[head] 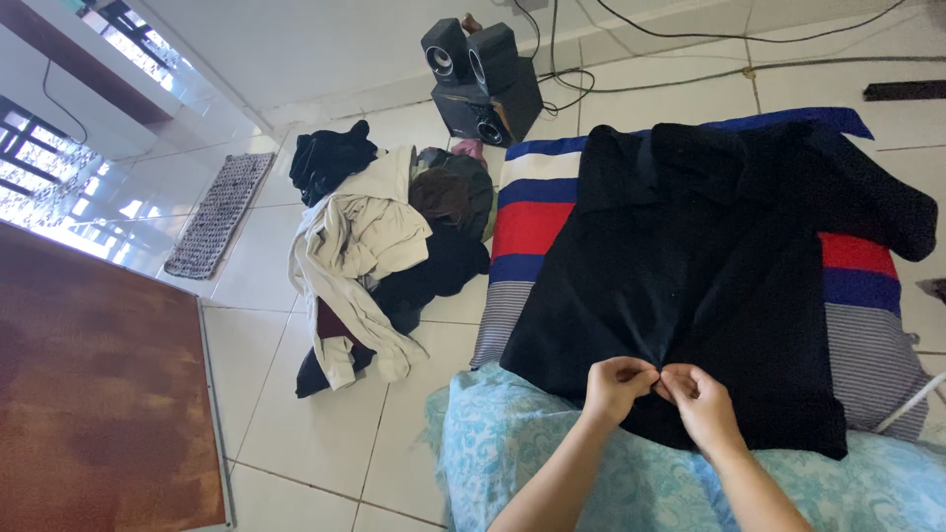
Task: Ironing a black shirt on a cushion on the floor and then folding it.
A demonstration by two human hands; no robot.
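Black garment (690, 266) on striped cloth (532, 212); left hand (616, 386) and right hand (702, 402) grips pinch its hem.

tiled floor (315, 433), striped blanket (532, 212), clothes pile (365, 246)

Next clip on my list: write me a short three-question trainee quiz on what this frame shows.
1. True or false: both hands pinch the black garment at its near edge.
2. What lies under that garment? A) a wooden board B) a striped cloth C) a doormat
3. What stands on the floor behind the pile of clothes?

Key:
1. True: the left hand and right hand meet there, fingers closed on the fabric.
2. B, the striped cloth.
3. Black speakers.
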